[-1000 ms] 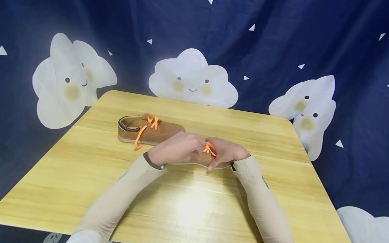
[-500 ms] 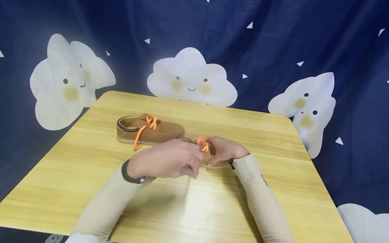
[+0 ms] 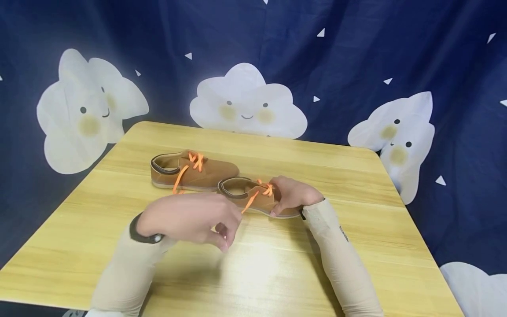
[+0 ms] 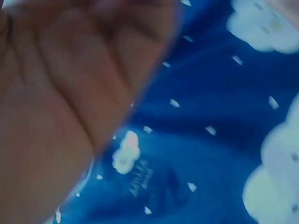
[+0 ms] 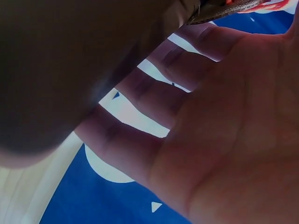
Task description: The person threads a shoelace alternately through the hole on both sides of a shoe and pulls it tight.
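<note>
My right hand [image 3: 293,193] grips the toe end of the nearer brown shoe [image 3: 259,203]. In the right wrist view its fingers curl against the dark bulk of the shoe [image 5: 60,70]. An orange shoelace [image 3: 249,202] runs taut from that shoe's eyelets toward me and passes behind my left hand [image 3: 194,218]. The left thumb and fingertips pinch the lace just above the table, in front of the shoe. Only the palm [image 4: 60,102] shows in the left wrist view; the lace is hidden there.
A second brown shoe [image 3: 215,171] with orange laces stands behind and left of the first, its toe close to the first one's heel. Both are on a wooden table [image 3: 317,163]. A dark blue curtain [image 3: 158,26] with cloud prints hangs behind the table.
My left hand has drawn back to the left and toward me from the laces, pulling a lace out straight. The nearer shoe's opening has come into view. The right hand stays on the toe.
</note>
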`<action>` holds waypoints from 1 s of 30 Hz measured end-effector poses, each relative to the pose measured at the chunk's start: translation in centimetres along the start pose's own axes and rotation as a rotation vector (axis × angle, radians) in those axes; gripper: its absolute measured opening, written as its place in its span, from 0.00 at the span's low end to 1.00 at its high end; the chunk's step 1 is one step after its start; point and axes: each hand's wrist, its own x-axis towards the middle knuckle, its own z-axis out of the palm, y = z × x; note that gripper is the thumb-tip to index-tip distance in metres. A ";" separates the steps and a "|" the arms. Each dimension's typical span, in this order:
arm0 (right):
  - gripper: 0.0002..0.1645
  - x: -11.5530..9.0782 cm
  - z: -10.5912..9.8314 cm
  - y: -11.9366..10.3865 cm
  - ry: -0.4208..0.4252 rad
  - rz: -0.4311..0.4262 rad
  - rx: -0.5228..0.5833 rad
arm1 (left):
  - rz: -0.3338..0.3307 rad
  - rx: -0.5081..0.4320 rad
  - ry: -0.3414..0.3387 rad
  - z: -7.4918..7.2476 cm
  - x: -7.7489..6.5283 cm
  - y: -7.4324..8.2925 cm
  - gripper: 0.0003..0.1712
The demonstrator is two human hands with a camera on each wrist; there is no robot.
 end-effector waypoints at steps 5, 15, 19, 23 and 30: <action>0.46 0.0 0.3 0.0 -0.007 0.004 0.011 | -0.372 -0.022 -0.196 1.5 2.1 -2.4 0.12; 0.58 -1.1 -1.2 0.6 -0.051 -0.040 0.088 | -0.519 -0.070 0.019 3.7 5.3 -6.4 0.28; 0.39 -1.9 -2.5 0.7 0.089 -0.165 0.162 | -0.538 -0.054 0.219 4.7 6.9 -7.0 0.36; 0.16 -1.5 -2.8 0.2 0.262 -0.335 0.175 | -0.563 -0.051 0.274 5.6 7.7 -7.4 0.35; 0.12 0.5 -3.4 -1.0 0.116 -0.520 0.110 | -0.578 -0.132 0.244 5.2 7.5 -7.7 0.24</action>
